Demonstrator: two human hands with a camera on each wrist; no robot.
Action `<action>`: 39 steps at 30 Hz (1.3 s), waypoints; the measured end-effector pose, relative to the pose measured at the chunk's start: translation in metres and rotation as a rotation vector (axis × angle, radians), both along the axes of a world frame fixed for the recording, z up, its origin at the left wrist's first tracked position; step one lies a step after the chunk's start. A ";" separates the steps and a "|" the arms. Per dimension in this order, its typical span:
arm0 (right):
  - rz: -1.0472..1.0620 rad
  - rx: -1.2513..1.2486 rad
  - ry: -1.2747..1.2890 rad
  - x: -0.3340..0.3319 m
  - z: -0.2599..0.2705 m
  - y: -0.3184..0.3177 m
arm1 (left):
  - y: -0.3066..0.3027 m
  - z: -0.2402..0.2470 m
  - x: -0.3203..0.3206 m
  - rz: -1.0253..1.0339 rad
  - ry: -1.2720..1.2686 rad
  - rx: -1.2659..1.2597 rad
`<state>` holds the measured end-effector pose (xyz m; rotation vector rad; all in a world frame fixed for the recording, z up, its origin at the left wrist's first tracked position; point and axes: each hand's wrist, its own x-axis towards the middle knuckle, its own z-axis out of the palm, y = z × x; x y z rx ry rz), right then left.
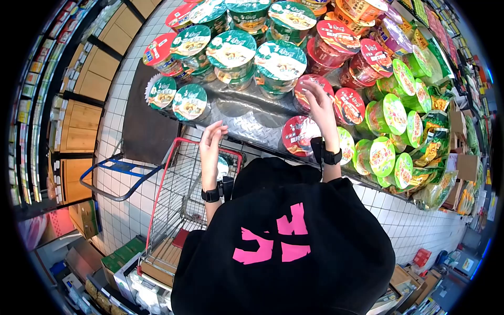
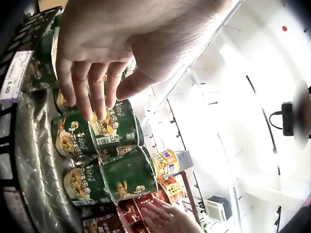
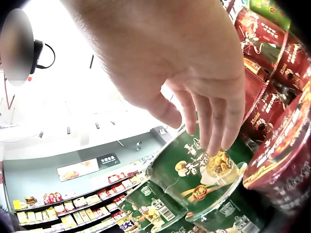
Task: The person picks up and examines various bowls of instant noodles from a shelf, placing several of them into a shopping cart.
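My left hand [image 1: 210, 146] is held up at the shelf's front edge with nothing in it, its fingers loosely extended. Nearest to it is a green-lidded instant noodle tub [image 1: 190, 102]. In the left wrist view, stacked green noodle tubs [image 2: 77, 182] show beyond its fingers. My right hand [image 1: 323, 114], also without anything in its grasp, hovers over red instant noodle tubs [image 1: 300, 135] with its fingers slightly bent. Its fingertips overlap a green noodle tub [image 3: 204, 174] in the right wrist view, and a red tub [image 3: 282, 150] stands beside them.
The noodle tubs stand on a metal tread-plate shelf [image 1: 252, 118]. Light-green tubs [image 1: 388, 115] are piled to the right. A red-handled shopping cart [image 1: 170, 173] stands at left front, beside a blue-handled flatbed trolley [image 1: 152, 113]. Cardboard boxes [image 1: 84, 218] lie at lower left.
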<state>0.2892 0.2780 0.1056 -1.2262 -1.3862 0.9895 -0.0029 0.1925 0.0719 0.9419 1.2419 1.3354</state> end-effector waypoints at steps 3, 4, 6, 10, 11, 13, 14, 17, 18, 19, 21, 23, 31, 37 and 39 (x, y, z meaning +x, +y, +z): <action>-0.041 0.017 -0.061 0.012 -0.003 0.009 | 0.020 -0.002 0.015 -0.048 0.018 -0.013; -0.061 -0.039 -0.014 0.014 0.001 0.009 | 0.025 0.003 0.020 -0.069 0.048 -0.011; -0.058 -0.045 -0.019 0.020 0.001 0.013 | 0.034 0.000 0.029 -0.089 0.055 -0.008; -0.062 -0.054 -0.067 0.023 0.009 0.022 | 0.052 0.003 0.045 -0.120 0.125 0.016; -0.056 -0.070 -0.092 0.023 0.010 0.024 | 0.056 0.005 0.048 -0.121 0.141 0.017; -0.041 -0.071 -0.067 0.023 0.004 0.029 | 0.064 0.007 0.056 -0.122 0.150 0.003; -0.032 -0.065 -0.044 0.022 0.001 0.031 | 0.068 0.006 0.059 -0.119 0.143 0.023; -0.016 -0.127 0.019 0.014 0.003 0.034 | 0.078 0.011 0.069 -0.129 0.136 0.021; 0.021 -0.043 -0.001 0.015 -0.006 0.041 | 0.083 0.012 0.073 -0.121 0.140 0.038; 0.024 -0.046 0.001 0.014 -0.013 0.043 | 0.086 0.014 0.075 -0.114 0.145 0.060; 0.012 -0.020 0.072 0.010 -0.021 0.047 | 0.093 0.018 0.078 -0.137 0.159 0.056; 0.032 -0.023 0.070 0.008 -0.020 0.047 | 0.097 0.021 0.083 -0.130 0.155 0.053; 0.049 -0.052 0.206 0.001 -0.011 0.051 | 0.116 0.018 0.094 -0.131 0.161 0.048; 0.049 -0.079 0.256 -0.002 -0.007 0.055 | 0.125 -0.003 0.099 -0.055 0.203 -0.029; 0.036 -0.025 0.177 -0.002 -0.006 0.057 | 0.128 -0.009 0.099 -0.053 0.216 -0.048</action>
